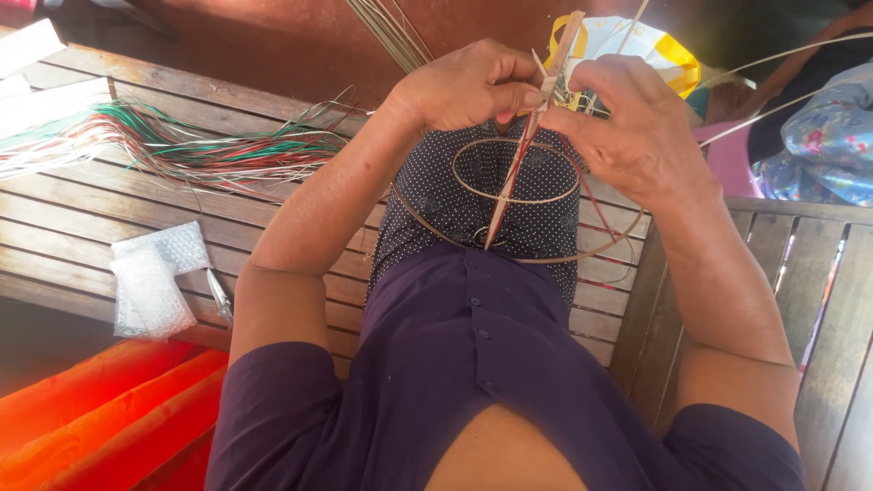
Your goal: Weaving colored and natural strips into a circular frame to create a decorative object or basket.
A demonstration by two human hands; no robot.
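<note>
The left hand [468, 86] and right hand [627, 123] meet at the top of a thin wooden stick [523, 155], both grips pinched shut on it and on fine strips there. The stick's long axis runs down toward the lap, crossing two thin hoops [518, 195]. Coloured strips [182, 145] lie on the counter [73, 245], well left, nearer the left hand.

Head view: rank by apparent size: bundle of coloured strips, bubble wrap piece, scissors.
1. bundle of coloured strips, spread widest across the wooden bench.
2. bubble wrap piece.
3. scissors, smallest; partly hidden by the left arm, so true size unsure.
</note>
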